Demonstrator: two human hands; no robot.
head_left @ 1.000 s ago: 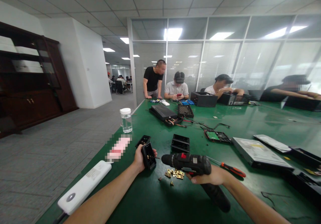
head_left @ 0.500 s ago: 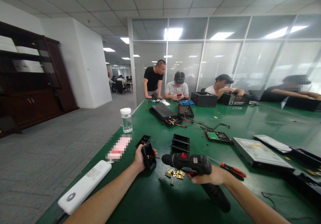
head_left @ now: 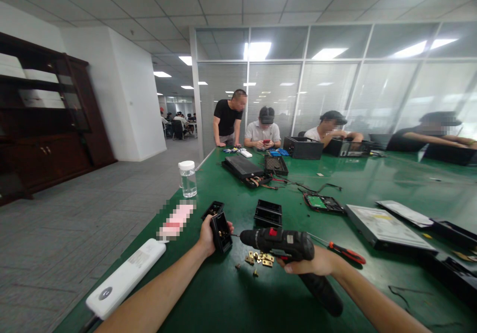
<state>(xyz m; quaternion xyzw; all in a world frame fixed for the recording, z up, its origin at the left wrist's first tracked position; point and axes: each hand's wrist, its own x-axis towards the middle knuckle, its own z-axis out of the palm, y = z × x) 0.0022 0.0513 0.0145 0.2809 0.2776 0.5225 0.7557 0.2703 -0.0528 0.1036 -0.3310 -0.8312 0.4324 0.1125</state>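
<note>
My left hand (head_left: 206, 235) is closed round a small black plastic housing (head_left: 221, 231), held upright on the green table (head_left: 231, 298). My right hand (head_left: 313, 262) grips a black electric screwdriver (head_left: 283, 243) by its handle. The driver's thin bit points left and reaches into the open face of the housing. Several small brass parts (head_left: 259, 259) lie on the table just below the driver's nose. A second black housing piece (head_left: 212, 208) lies just behind the held one.
A black tray (head_left: 267, 212), a red-handled screwdriver (head_left: 345, 252), a circuit board (head_left: 322, 203) and a disc drive (head_left: 385, 228) lie beyond my hands. A white power bank (head_left: 124, 278) and a water bottle (head_left: 187, 178) sit near the left edge. Several people sit or stand at the far end.
</note>
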